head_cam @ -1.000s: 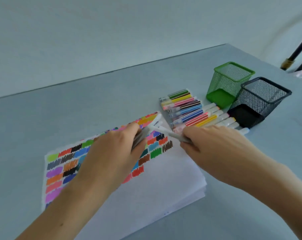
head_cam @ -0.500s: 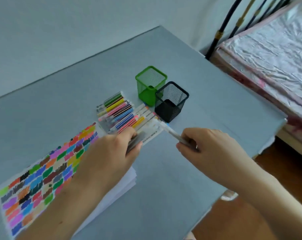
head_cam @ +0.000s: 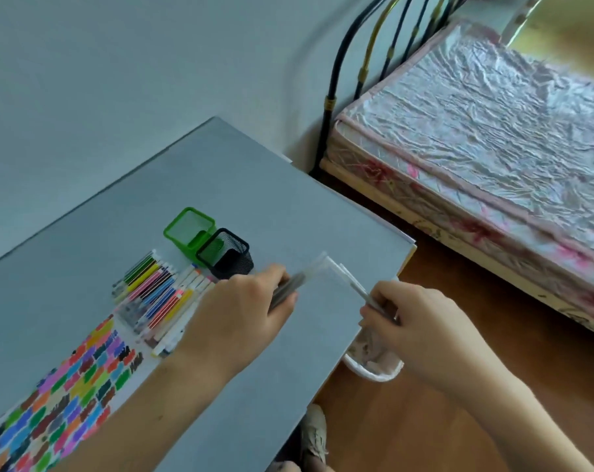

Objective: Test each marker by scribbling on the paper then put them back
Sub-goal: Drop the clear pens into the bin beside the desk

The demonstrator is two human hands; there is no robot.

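Note:
My left hand (head_cam: 244, 308) grips a bundle of grey and white markers (head_cam: 299, 279) above the grey table (head_cam: 288, 199). My right hand (head_cam: 411, 315) pinches another white marker (head_cam: 351, 284), its tip pointing up and left toward the bundle. A row of coloured markers (head_cam: 156, 294) lies on the table to the left of my hands. The paper (head_cam: 60, 396), covered with coloured scribbles, lies at the lower left. A green mesh holder (head_cam: 190, 233) and a black mesh holder (head_cam: 229, 253) stand side by side behind the row.
The table's right edge runs just under my right hand. A white bin (head_cam: 373, 359) stands on the wooden floor below it. A bed with a plastic-wrapped mattress (head_cam: 493, 131) and black metal headboard (head_cam: 343, 80) is at the right. A shoe (head_cam: 314, 434) shows by the table.
The view has swung to the right, bringing the bed and floor in. Both hands have moved off the paper toward the table's right edge, each still holding markers.

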